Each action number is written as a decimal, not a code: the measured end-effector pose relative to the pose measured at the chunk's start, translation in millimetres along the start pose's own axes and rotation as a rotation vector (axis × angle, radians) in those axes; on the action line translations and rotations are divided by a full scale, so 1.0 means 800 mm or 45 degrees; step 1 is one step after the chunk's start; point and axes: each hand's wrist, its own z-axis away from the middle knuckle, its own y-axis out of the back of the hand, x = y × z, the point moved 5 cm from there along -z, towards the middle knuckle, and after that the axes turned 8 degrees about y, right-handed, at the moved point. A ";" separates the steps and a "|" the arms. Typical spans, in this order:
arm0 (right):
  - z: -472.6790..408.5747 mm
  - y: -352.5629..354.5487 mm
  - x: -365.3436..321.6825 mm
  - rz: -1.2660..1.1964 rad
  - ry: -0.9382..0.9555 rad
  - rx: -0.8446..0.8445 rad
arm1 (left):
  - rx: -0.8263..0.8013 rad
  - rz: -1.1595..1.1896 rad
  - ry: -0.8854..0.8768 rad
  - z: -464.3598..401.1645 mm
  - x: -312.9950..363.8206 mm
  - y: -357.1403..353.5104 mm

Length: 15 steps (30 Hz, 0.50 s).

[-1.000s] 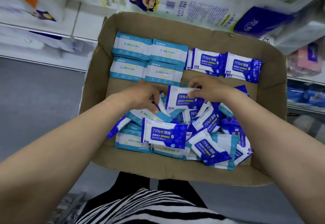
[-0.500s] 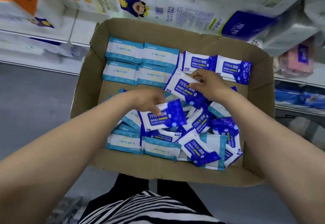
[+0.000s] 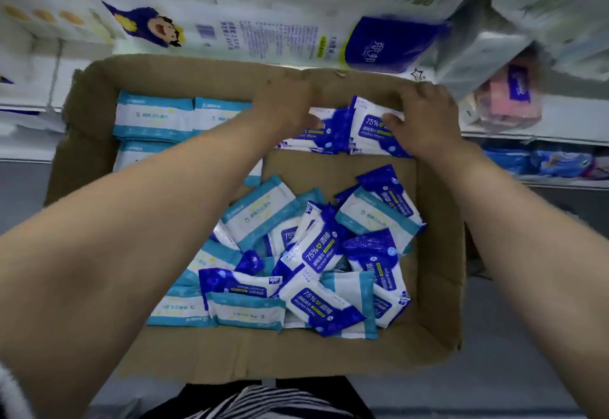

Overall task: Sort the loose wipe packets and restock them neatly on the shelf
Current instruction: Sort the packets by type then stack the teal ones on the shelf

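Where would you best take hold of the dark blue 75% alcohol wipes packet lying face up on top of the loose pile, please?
Pinch the dark blue packet by its upper right short edge, coming from above. It lies tilted on top of the loose pile with that end raised and clear of its neighbours, while its lower left end tucks among other packets.

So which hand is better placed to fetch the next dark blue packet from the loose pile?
Probably the left hand: it seems to hold nothing, while the right hand pinches a dark blue packet at the sorted row.
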 end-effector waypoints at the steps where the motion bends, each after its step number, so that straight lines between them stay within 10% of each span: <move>1: -0.003 -0.003 0.004 -0.035 0.003 -0.017 | 0.024 -0.022 -0.022 -0.003 0.010 -0.004; 7: 0.027 -0.056 -0.001 -0.421 0.121 -0.415 | -0.214 0.090 -0.066 0.016 0.011 -0.071; 11: 0.056 -0.055 0.006 -0.573 0.047 -0.176 | -0.068 0.138 -0.102 0.030 0.011 -0.082; 15: 0.095 -0.079 0.006 -0.682 -0.078 -0.389 | -0.130 0.408 -0.137 0.049 0.046 -0.084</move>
